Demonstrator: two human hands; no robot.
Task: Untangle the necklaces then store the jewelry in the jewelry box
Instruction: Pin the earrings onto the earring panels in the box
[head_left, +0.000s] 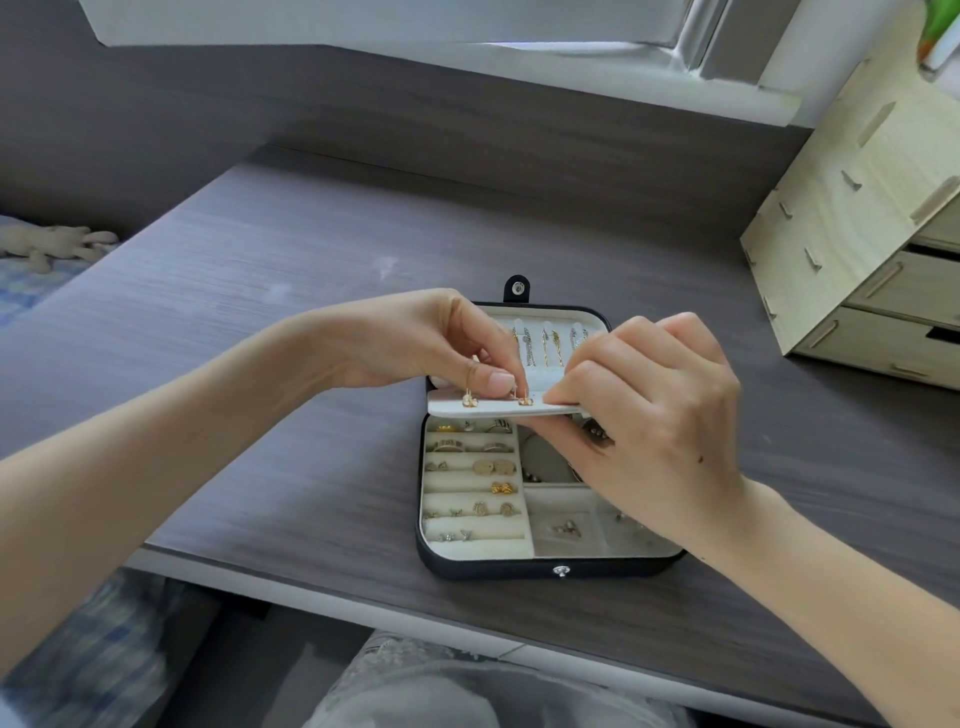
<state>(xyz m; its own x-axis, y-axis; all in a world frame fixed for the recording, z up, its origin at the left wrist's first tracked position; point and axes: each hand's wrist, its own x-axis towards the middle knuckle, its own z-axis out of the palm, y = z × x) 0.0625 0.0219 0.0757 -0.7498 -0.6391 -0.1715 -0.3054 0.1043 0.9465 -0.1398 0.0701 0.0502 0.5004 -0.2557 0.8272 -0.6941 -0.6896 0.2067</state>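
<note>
Head view: storing step, my left hand (431, 343) pinching a gold earring (523, 401) on the flap (493, 409) my right hand (654, 415) grips above the jewelry box (519, 567) (necklaces (548, 348) already hung in its lid). Next, I'd seat its post gently.

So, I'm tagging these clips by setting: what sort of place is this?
Probably a bedroom: a grey desk sits below a window sill, a bed with a soft toy lies beside it, and wooden drawers stand on the desk.

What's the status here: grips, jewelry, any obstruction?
Left grip pinches gold earring on white panel. Right grip holds panel's right end, raised over open jewelry box. Chains hang in lid. No obstruction seen.
</note>
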